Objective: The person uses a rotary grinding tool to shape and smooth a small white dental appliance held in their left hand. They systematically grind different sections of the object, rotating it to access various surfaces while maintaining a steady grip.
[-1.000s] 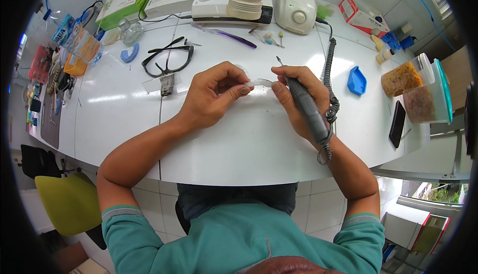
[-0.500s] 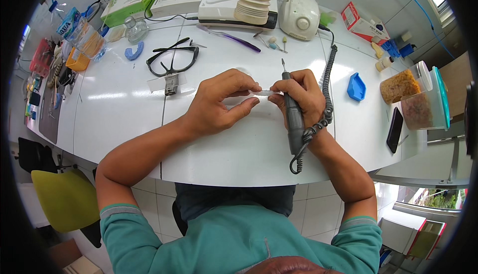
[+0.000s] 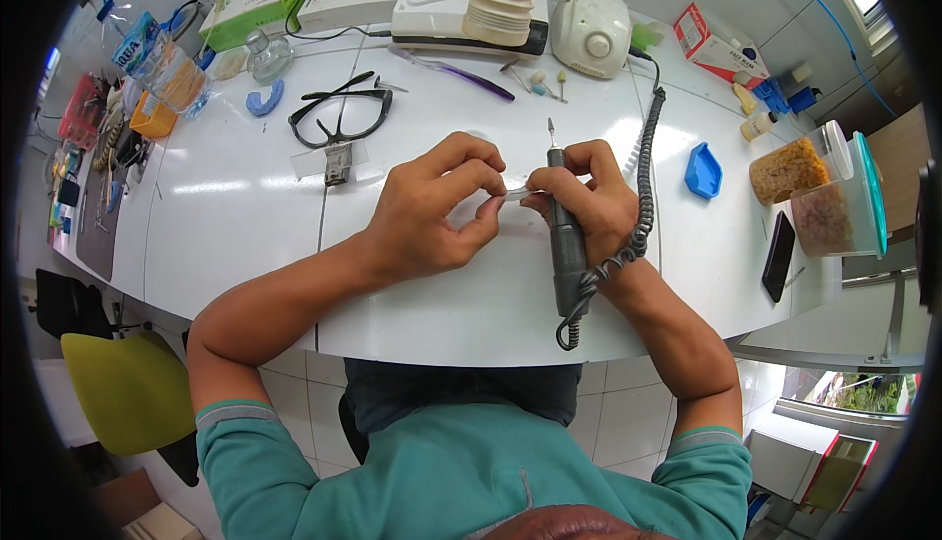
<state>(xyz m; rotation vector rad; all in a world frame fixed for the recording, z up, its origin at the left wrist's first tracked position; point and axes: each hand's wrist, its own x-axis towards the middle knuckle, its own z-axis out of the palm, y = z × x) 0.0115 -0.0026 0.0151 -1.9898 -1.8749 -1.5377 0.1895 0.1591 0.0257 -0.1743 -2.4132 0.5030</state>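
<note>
Between my two hands is a small, clear, curved plastic piece (image 3: pixel 516 193); my fingers hide much of its outline. The thumb and fingertips of my left hand (image 3: pixel 424 205) pinch its left end. My right hand (image 3: pixel 603 202) is closed around a dark grey rotary handpiece (image 3: pixel 568 270), whose metal bur points away from me. Thumb and fingertips of that same hand also grip the right end of the plastic piece. A coiled black cord (image 3: pixel 648 162) runs from the handpiece's rear, over my right wrist, toward the white control unit (image 3: pixel 591 35).
Black-framed glasses (image 3: pixel 343 120) with a clip-on part lie left of centre. Beyond them are a blue arch-shaped mould (image 3: pixel 264 100) and a purple-handled tool (image 3: pixel 471 81). A ribbed hose (image 3: pixel 502 0) hangs at the back. To the right are a blue tray (image 3: pixel 703 171), a phone (image 3: pixel 778 257) and food tubs (image 3: pixel 834 192).
The handpiece has shifted slightly left and toward me. My left fingers have curled more around the plastic piece, which sits a little nearer me and looks more bent.
</note>
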